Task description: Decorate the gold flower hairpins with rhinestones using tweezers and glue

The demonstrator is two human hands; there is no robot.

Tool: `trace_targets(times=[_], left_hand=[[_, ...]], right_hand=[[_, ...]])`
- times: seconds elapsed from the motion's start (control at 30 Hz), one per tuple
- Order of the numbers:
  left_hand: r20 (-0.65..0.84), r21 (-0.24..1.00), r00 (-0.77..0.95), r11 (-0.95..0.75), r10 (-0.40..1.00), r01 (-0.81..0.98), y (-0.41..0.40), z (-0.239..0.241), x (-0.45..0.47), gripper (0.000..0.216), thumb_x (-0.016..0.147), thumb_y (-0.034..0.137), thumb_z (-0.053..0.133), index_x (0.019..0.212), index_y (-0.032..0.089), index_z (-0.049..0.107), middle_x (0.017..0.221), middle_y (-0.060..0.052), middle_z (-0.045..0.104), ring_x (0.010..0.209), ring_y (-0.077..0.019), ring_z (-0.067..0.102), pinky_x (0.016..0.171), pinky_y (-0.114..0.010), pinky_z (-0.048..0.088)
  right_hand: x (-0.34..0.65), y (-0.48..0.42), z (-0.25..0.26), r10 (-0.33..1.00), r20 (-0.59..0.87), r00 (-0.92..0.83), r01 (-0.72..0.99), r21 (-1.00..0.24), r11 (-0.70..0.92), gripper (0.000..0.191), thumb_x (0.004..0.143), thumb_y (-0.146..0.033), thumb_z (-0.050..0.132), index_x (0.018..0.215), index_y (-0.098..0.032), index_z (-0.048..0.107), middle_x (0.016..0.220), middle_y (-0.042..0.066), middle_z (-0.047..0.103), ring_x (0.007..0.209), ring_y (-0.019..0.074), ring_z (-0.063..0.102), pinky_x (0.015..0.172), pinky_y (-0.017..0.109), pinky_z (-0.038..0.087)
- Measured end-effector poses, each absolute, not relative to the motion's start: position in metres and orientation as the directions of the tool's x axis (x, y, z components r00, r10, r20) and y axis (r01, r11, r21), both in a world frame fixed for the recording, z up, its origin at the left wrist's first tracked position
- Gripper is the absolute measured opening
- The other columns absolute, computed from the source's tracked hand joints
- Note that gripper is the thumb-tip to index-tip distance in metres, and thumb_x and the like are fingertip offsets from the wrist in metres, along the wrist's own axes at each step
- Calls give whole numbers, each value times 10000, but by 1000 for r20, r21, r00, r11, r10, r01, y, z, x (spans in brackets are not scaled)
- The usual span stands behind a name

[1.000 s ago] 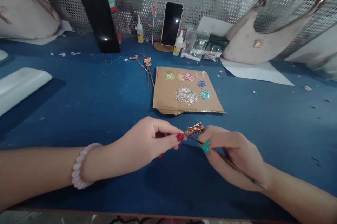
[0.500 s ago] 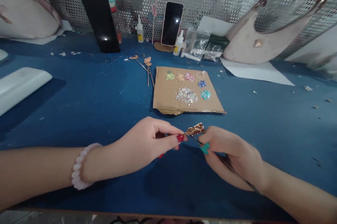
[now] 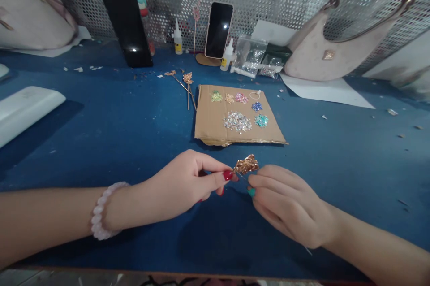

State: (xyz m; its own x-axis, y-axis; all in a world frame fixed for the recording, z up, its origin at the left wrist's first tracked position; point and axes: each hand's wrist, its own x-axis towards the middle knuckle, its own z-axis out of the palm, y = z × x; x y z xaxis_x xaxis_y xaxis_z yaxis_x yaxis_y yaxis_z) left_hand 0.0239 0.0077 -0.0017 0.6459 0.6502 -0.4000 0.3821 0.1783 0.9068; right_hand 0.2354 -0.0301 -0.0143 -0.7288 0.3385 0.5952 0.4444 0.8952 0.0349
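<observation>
My left hand [image 3: 188,178] pinches a copper-coloured ornamental hairpin [image 3: 247,164] near the base of its openwork head, between thumb and forefinger. The pin's stem is hidden by my fingers. Close on the right, my right hand [image 3: 292,205] is closed around slim metal tweezers [image 3: 308,250]; the back of the hand covers most of them. Their tip reaches toward the underside of the hairpin's head, and I cannot tell whether it touches. Beyond both hands lies a cardboard sheet [image 3: 208,120] with small piles of coloured chips, the largest being silvery chips [image 3: 237,121].
More copper-coloured hairpins [image 3: 188,79] lie left of the cardboard. Farther back stand a phone [image 3: 219,30], a dark tablet-like screen [image 3: 127,28], glue bottles [image 3: 178,39] and plastic bags [image 3: 250,55]. A handbag [image 3: 339,53] sits back right, and a white case [image 3: 30,109] is at left.
My right hand has turned, back upward, and shifted slightly left and down, so the tweezers are now mostly hidden. The hairpin's head has rotated a little in my left fingers.
</observation>
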Motion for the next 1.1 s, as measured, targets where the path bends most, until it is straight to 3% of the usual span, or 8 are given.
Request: trace_targets(times=[0.13,0.3,0.37,0.47,0.67,0.9,1.0,1.1], left_hand=[[-388,908,644,154,659,389,9,-4,24,325,849,409,484,646,160,532,480,54,343,423,-68,292,387,-195,205],[-378,912,644,147,665,383,9,-6,24,325,858,390,485,641,154,536,464,58,336,422,-64,292,399,-194,210],[-398,907,638,177,659,383,9,-5,25,320,857,384,487,643,153,539,450,62,332,415,-64,293,393,-188,214],[-417,902,633,209,653,379,9,-3,26,314,849,373,497,633,150,544,437,63,339,405,-61,295,381,-178,214],[-431,896,652,214,624,388,9,-2,26,338,849,400,516,631,144,556,421,68,339,384,-52,279,364,-169,207],[-430,899,675,222,599,376,11,-3,26,313,858,359,520,637,141,560,425,76,334,383,-46,259,362,-164,199],[-446,890,670,217,594,400,11,-1,26,328,854,374,519,622,144,544,406,80,311,374,-48,246,359,-172,183],[-454,887,652,236,608,397,12,1,26,292,845,331,526,627,138,556,425,75,341,377,-46,266,358,-167,192]], right_hand=[[231,-31,-11,382,565,-731,462,-2,887,148,849,-16,419,874,-142,492,660,56,583,627,175,527,565,318,489],[230,-30,-11,604,526,-599,477,-371,797,227,818,29,417,886,-187,433,681,12,550,587,119,481,522,250,441],[231,-29,-12,636,522,-569,470,-428,772,239,813,33,419,883,-196,429,682,4,541,602,115,496,524,239,436],[234,-27,-12,568,542,-619,439,-362,823,238,814,35,416,880,-193,434,673,7,542,593,119,484,528,249,443],[236,-21,-5,282,559,-780,378,62,924,165,840,-23,428,813,-175,487,600,34,600,598,172,556,552,319,492],[230,-21,-1,161,443,-882,301,267,915,211,752,-31,495,609,-185,509,496,7,555,466,149,499,445,307,430],[231,-21,0,163,435,-886,288,238,928,205,767,-37,487,634,-191,515,486,-3,534,476,151,494,454,306,443],[233,-23,0,329,530,-782,379,-14,925,215,794,-5,423,769,-206,495,547,-9,551,516,142,499,502,287,470]])
